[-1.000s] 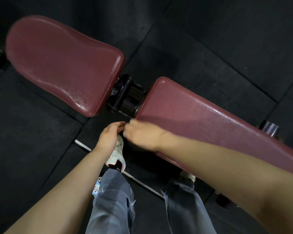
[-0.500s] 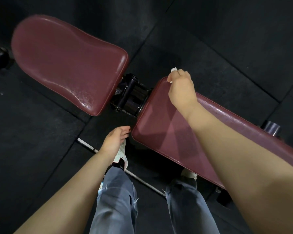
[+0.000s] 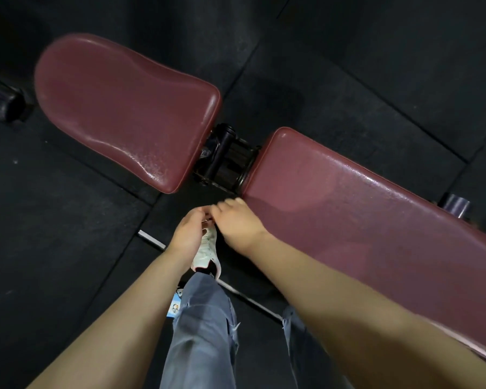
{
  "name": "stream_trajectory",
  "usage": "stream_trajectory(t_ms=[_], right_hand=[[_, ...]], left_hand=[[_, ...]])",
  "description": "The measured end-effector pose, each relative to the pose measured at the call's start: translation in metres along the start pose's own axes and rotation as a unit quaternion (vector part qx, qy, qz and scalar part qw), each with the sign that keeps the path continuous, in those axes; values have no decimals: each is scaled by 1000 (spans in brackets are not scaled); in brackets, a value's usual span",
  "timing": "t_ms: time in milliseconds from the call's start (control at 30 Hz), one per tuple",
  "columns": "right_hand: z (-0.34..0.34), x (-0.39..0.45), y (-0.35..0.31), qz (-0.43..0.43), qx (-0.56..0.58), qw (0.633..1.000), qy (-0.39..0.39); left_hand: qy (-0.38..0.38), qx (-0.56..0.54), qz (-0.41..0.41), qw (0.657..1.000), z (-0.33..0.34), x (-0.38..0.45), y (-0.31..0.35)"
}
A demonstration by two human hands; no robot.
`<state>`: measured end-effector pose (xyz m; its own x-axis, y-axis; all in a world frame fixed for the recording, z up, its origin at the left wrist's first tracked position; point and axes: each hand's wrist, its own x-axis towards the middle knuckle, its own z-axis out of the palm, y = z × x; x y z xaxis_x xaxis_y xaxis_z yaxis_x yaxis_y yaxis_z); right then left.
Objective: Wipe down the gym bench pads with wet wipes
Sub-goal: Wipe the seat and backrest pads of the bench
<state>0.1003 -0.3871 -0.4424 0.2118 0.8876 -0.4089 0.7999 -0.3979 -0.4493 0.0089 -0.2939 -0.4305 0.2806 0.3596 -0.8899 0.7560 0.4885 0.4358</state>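
Observation:
Two maroon bench pads lie across the dark floor: the rounded seat pad (image 3: 118, 108) at the left and the long back pad (image 3: 348, 214) running to the right. Its surface shines wet. My hands meet just off the long pad's near corner. There my right hand (image 3: 236, 223) has its fingers curled down, and my left hand (image 3: 190, 234) pinches toward them with fingertips touching. The wet wipe (image 3: 207, 220) is almost hidden between the fingertips; only a pale scrap shows.
A black hinge bracket (image 3: 226, 161) joins the two pads. Below my hands are my white shoe (image 3: 206, 252) and grey jeans (image 3: 202, 332). A blue packet (image 3: 176, 306) sticks out at my left hip. A metal frame bar (image 3: 152, 239) crosses the rubber floor.
My right hand has come back from the long pad's far edge to its near corner with the wipe. The left hand has closed its fingers against it.

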Motion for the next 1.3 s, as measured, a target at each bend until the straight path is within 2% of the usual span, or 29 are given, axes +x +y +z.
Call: stream_trajectory(t_ms=[67,200,267,333,467,567,633,733,800,900,1000,1100,1200,1233,1300], right_hand=[[3,-14,-11,1,7,1000,-13],[-4,-49,-16,13,-8,994,-112],[-16,-61,-15,57,48,992,-97],[-32,-69,-16,145,163,976,-21],[-83,-70,-29,315,336,879,124],[-123,-62,-47,372,446,786,209],[-146,-57,-57,376,505,743,226],[-172,-51,-68,341,538,735,234],[-183,-49,-74,319,563,724,238],[-194,-48,-78,295,587,713,246],[-198,-46,-78,308,608,691,242],[-204,-42,-87,310,642,670,208],[-213,-33,-103,267,703,647,129],[-214,-26,-109,251,706,654,101],[-210,-9,-120,233,656,713,77]], left_hand=[[-9,15,5,1000,-9,-5,2],[-35,62,0,997,-25,-19,14],[-43,78,8,996,-31,-30,25],[-66,108,29,992,-39,-42,38],[-142,188,74,969,-51,-64,74],[-151,210,133,957,-56,-82,106],[-147,221,174,948,-57,-94,125],[-154,216,212,940,-59,-106,146],[-158,199,204,945,-61,-110,154],[-174,118,173,962,-68,-114,159],[-153,58,172,971,-79,-118,160],[-137,33,166,976,-93,-127,158],[-136,2,162,977,-110,-132,157],[-133,-5,164,978,-117,-132,159],[-125,-17,169,977,-137,-128,166]])
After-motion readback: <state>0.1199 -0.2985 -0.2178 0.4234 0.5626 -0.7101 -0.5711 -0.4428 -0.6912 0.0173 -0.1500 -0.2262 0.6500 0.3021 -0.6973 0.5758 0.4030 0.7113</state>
